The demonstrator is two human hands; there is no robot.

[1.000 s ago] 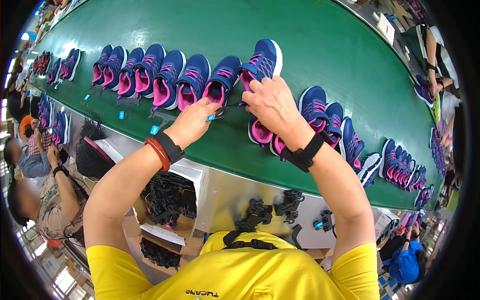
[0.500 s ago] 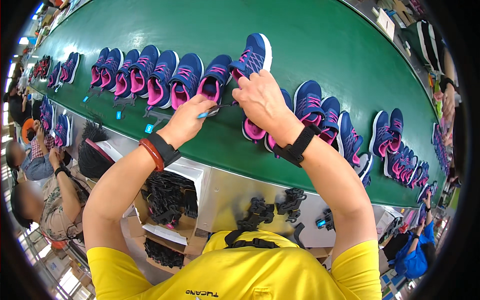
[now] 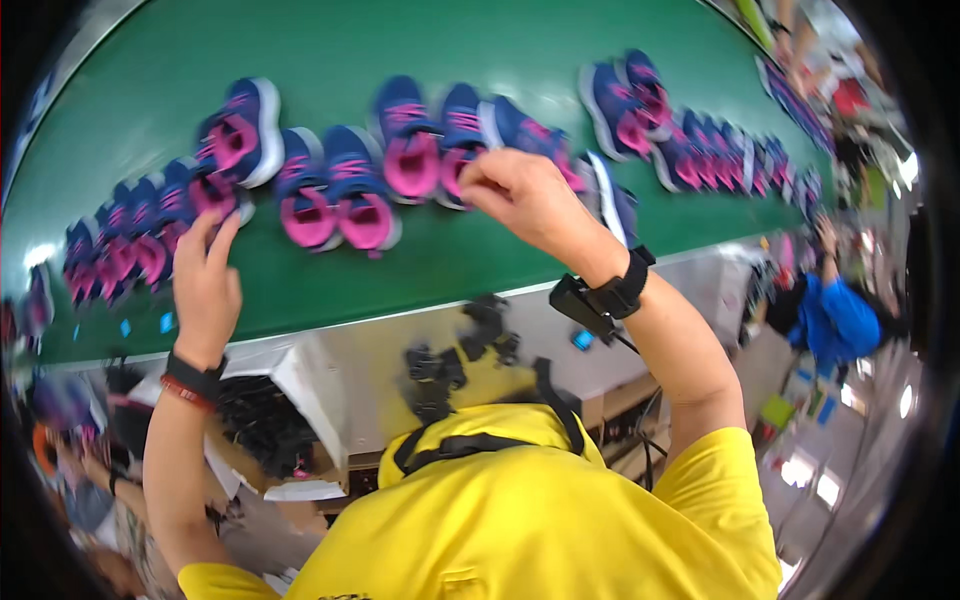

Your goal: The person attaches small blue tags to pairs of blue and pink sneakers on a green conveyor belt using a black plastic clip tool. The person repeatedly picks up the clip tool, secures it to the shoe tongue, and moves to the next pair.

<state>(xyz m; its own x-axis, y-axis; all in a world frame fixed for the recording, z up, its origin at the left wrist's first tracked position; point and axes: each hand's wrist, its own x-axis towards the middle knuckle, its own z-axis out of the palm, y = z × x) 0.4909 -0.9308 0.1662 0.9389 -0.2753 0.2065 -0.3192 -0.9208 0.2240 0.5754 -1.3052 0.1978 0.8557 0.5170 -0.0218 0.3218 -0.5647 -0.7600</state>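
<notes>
On the green work surface (image 3: 420, 270) stand rows of navy sneakers with pink linings and laces. My left hand (image 3: 208, 275) is open, its fingers stretched out by the heel of a sneaker (image 3: 205, 188) in the left row. Another sneaker (image 3: 240, 135) leans on top of that row, its white sole turned right. My right hand (image 3: 525, 200) is closed in a pinch in front of a sneaker (image 3: 462, 125); what is between the fingers, if anything, does not show. A pair of sneakers (image 3: 335, 185) stands between my hands.
Black plastic hangers (image 3: 435, 375) lie on the metal ledge near my body. An open carton (image 3: 330, 400) holds more black pieces at the left. Blue tags (image 3: 166, 322) line the near edge. More sneakers (image 3: 720, 150) and a person in blue (image 3: 840, 315) are at the right.
My view has shifted right, so the shoes appear farther left. My hands have moved apart; the dark hanger and blue tag at my left hand no longer show there, and its fingers have spread.
</notes>
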